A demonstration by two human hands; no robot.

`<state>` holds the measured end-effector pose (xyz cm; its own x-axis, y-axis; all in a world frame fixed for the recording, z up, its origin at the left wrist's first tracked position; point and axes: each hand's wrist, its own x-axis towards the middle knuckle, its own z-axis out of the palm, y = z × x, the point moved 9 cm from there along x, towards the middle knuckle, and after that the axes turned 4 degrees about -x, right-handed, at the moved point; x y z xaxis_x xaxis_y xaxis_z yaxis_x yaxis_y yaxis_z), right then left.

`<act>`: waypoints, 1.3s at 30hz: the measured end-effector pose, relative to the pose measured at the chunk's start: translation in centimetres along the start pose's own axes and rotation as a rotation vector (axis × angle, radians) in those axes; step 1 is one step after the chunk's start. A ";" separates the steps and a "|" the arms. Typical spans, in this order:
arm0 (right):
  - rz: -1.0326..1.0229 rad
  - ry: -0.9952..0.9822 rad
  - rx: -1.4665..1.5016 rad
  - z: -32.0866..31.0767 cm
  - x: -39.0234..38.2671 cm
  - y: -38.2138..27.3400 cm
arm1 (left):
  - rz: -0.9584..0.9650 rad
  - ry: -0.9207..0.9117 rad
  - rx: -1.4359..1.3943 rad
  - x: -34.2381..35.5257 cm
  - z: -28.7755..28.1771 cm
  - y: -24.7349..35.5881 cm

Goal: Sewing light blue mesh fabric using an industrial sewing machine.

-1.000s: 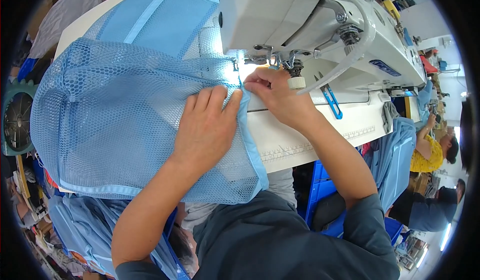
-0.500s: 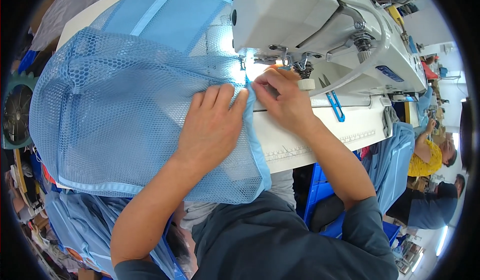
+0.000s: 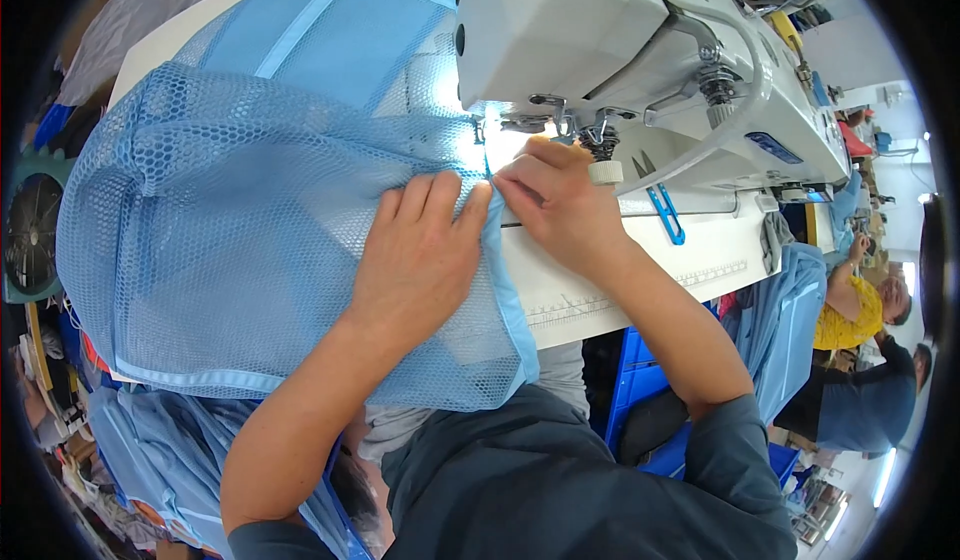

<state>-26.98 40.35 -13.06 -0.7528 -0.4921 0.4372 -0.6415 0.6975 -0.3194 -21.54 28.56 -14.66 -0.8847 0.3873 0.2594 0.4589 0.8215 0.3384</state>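
Light-blue mesh fabric [image 3: 230,230] lies spread over the white sewing table, with a pale blue binding [image 3: 512,310] along its right edge. That edge runs up to the lit needle area of a white sewing machine [image 3: 560,35]. My left hand [image 3: 420,255] rests palm down on the mesh, fingers stretched forward, its thumb close to the binding. On the other side of the edge, my right hand [image 3: 570,200] pinches the bound edge between thumb and forefinger, just in front of the presser foot. Its other fingers are bent and partly hidden near the machine.
Blue-handled thread snips [image 3: 665,215] lie right of my right hand. A ruler scale [image 3: 570,310] runs along the table's near edge. Blue fabric pieces hang at the right [image 3: 790,330] and lie lower left [image 3: 165,450]. A fan [image 3: 35,225] stands far left; two people are at the right.
My right hand has slid slightly left along the bound edge, its fingers a little more closed. The left hand and the mesh have barely moved.
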 end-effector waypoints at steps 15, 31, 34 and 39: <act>-0.118 -0.090 -0.265 2.6 -1.2 -3.9 | 0.247 0.006 -0.019 1.2 0.3 0.6; 0.450 -0.005 0.187 -1.5 -10.9 -3.9 | 0.225 -0.241 0.060 3.7 0.6 1.8; 0.464 -0.121 0.238 -0.7 -11.3 -4.4 | 0.049 -0.339 0.040 5.0 0.0 3.8; 0.471 -0.033 0.425 0.1 -12.0 -6.1 | 0.033 -0.161 0.198 4.5 0.0 3.6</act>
<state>-14.08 41.97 -16.42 -0.9684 -0.2035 0.1443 -0.2379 0.5790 -0.7799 -23.86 33.29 -12.27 -0.8782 0.4642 0.1150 0.4771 0.8669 0.1445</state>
